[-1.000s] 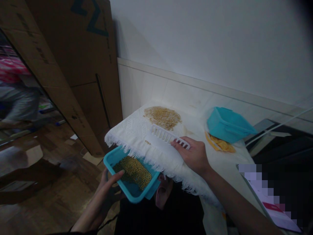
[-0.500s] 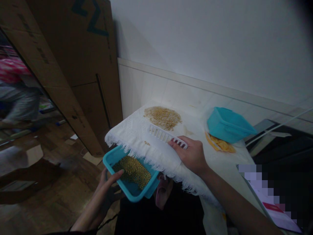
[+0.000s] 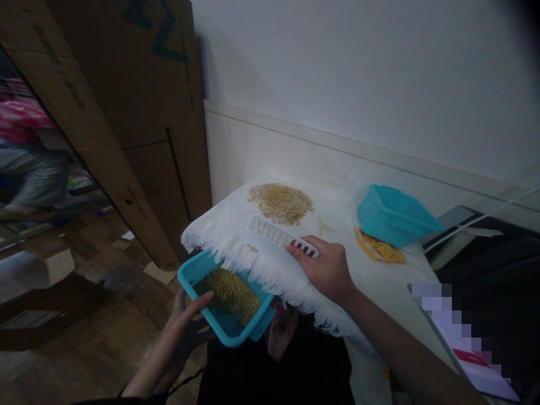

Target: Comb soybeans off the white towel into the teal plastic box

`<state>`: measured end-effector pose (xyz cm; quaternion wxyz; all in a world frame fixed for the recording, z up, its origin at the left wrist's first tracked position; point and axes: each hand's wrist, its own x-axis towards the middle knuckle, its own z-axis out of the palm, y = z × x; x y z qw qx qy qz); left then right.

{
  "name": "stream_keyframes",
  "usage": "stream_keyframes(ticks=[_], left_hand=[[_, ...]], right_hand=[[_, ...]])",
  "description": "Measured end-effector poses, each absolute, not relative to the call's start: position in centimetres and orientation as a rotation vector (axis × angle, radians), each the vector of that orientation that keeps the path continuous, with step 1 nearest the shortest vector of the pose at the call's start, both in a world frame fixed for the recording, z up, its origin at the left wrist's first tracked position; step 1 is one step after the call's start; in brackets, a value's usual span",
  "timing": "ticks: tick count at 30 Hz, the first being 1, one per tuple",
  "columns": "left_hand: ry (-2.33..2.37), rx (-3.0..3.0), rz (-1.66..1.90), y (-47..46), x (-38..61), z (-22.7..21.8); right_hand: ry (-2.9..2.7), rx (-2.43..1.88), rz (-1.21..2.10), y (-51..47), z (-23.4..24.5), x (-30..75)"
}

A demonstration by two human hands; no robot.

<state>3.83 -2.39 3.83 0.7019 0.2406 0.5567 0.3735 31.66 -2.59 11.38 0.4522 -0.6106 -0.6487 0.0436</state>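
Note:
My left hand (image 3: 188,320) grips a blue plastic basin (image 3: 234,340) by its left rim, thumb over the inside. Yellowish soybeans (image 3: 232,292) lie in the basin, which is held just below the table's fringed edge. My right hand (image 3: 327,264) is closed around the right end of a white slotted plastic tray (image 3: 272,232), its slotted side facing up. The tray is low over the white cloth (image 3: 223,225). Beyond it a heap of soybeans (image 3: 280,202) is spread on the cloth, and a few loose beans (image 3: 252,248) lie nearer the edge.
A second blue basin (image 3: 392,216) stands on the table's right, beside a crumpled yellow cloth (image 3: 382,252). A tall cardboard box (image 3: 156,112) rises at the left, and a wall (image 3: 358,73) closes off the back. Another person (image 3: 29,146) is at the far left.
My right hand has drawn the white tray slightly left and toward the near edge. My left hand and the basin have hardly moved.

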Motion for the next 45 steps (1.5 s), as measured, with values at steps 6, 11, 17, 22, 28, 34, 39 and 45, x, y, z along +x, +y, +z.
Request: stream_keyframes(ticks=[6,11,17,22,28,34,39,45], left_hand=[[1.271,0.512,0.853,-2.0,3.7,3.7],[1.298,0.52,0.867,-1.9,3.7,3.1],[1.284,0.544,0.888,-2.2,3.9,3.4],[1.271,0.54,0.865,-2.2,3.7,3.6],[1.265,0.524,0.855,-2.1,3.5,3.5],[1.304,0.553,0.851,-1.9,3.5,3.2],[1.306,0.477,0.867,-1.5,3.5,3.0],[1.326,0.498,0.845,-1.4,3.5,2.7]], right_hand=[[-1.665,-1.447,0.072,-3.3,11.4,31.1],[-1.737,-1.346,0.087,-4.5,11.5,30.1],[-1.525,-1.505,0.13,-4.5,12.2,30.7],[-1.342,-1.59,0.11,-5.0,12.1,31.4],[-1.309,-1.614,0.164,-4.9,10.8,31.0],[-1.21,-1.687,0.13,-2.5,9.9,34.0],[-1.175,-1.717,0.042,-1.6,9.8,36.8],[-1.266,-1.652,0.006,-0.4,10.6,35.9]])
